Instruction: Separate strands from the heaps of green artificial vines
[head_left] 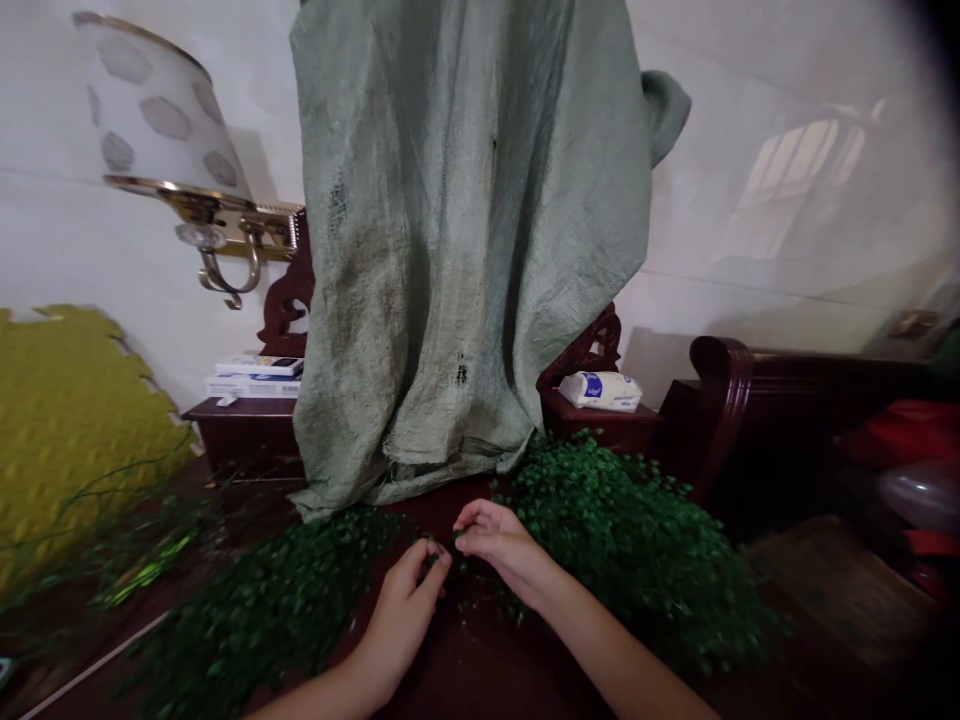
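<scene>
My left hand (411, 592) is closed in a pinch, with a small green sprig (430, 541) at its fingertips. Close by, my right hand (501, 545) pinches a tiny green piece, mostly covered by the fingers. The fingertips of both hands nearly meet above the dark red tabletop (461, 675). Left of them spreads a heap of small-leaved green foliage (262, 590). A second, bushier heap of green foliage (622, 530) lies just beyond my right forearm. Whether the leaves are real or artificial I cannot tell.
A grey-green woven sack cloth (465, 250) drapes down behind the table. Flat boxes (259, 383) and a wipes pack (600, 390) sit on ledges either side. At left are a wall lamp (169, 110), a yellow foam mat (67, 420) and bright green stems (150, 572).
</scene>
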